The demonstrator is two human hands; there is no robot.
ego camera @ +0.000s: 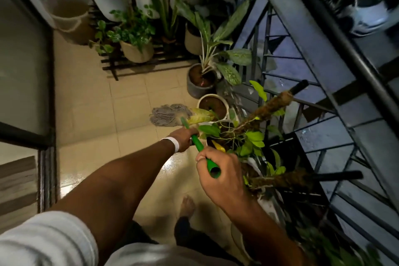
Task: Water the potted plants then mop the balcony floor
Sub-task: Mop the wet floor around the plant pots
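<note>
I hold a green mop handle (197,142) in both hands. My left hand (183,138), with a white wristband, grips it lower down. My right hand (222,176) grips the top end near me. The grey string mop head (167,114) lies flat on the beige tiled floor (90,101), beside a cream pot (212,106) with dark soil. A grey pot (199,83) with a spotted-leaf plant stands just beyond. A climbing plant on a moss pole (267,108) leans right of my hands.
A black slatted stand (138,63) at the far end carries several white and cream pots. A pale bucket (68,14) sits at the far left. A dark metal railing (323,84) runs along the right, a sliding door frame (46,136) along the left. My bare foot (187,205) stands on wet tiles.
</note>
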